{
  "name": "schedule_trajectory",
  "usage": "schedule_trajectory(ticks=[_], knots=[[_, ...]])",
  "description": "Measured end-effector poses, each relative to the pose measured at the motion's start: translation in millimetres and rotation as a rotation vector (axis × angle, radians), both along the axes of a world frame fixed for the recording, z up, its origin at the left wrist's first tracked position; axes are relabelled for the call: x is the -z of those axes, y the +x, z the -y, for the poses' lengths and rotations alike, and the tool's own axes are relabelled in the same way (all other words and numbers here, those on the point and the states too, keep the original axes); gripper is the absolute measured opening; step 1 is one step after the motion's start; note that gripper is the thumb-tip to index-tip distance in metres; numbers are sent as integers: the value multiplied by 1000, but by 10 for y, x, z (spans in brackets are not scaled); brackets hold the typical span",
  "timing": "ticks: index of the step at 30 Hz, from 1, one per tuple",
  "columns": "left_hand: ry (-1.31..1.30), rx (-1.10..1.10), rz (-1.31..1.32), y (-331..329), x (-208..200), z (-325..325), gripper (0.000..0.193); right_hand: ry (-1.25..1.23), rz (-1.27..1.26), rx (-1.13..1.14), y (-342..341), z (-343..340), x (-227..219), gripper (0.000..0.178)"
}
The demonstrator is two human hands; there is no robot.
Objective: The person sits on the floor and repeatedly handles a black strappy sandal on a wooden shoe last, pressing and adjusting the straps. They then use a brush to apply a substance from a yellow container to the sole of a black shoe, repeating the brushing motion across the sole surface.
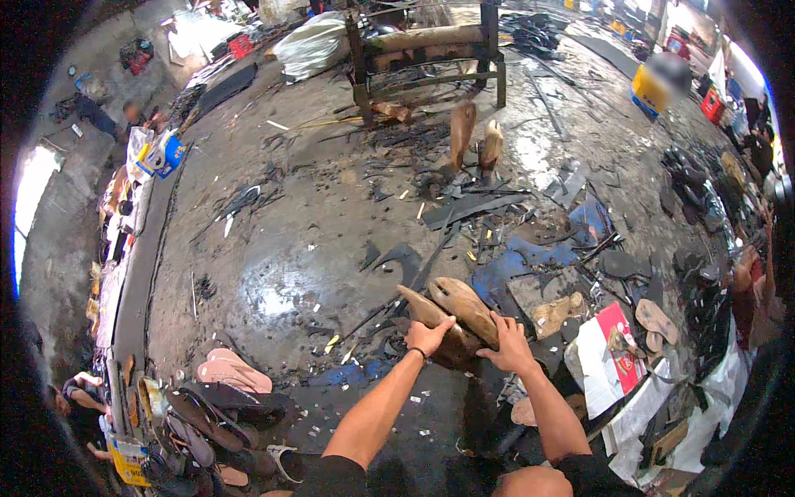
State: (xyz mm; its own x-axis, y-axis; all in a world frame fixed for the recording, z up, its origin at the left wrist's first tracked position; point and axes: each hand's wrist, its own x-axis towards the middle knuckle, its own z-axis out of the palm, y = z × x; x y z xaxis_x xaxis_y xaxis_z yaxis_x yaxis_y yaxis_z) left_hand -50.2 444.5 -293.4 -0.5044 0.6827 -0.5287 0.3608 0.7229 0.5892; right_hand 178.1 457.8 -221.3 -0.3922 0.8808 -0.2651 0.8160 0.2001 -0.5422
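Two brown wooden shoe lasts are held side by side in front of me, toes pointing away. My left hand (429, 335) is closed round the left wooden shoe last (425, 308), thumb on top. Against the side of the right wooden shoe last (465, 305), which has a dark hole near its far end, my right hand (508, 346) is closed with its fingers over the edge. The undersides of both lasts and some of my fingertips are hidden. Farther off, a brown wooden piece (462, 137) and a lighter wooden piece (492, 146) stand upright on the floor.
Dark scraps and blue sheet pieces (501, 267) litter the floor. Sandals and soles (207, 418) pile up at the lower left, near pink soles (234, 370). A red-and-white bag (609, 352) lies to the right. A wooden frame (426, 62) and white sack (310, 48) stand ahead.
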Motion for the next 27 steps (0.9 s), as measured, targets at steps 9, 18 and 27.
schedule_trajectory(ticks=[9,18,27], knots=[[157,134,355,-13,-1261,-168,103,-480,-803,523,-135,-139,-200,51],[702,80,722,-90,-1919,-1292,43,382,-614,277,-180,-707,-838,65],[230,753,829,1694,-1109,612,34,477,330,698,1688,1374,-534,42]])
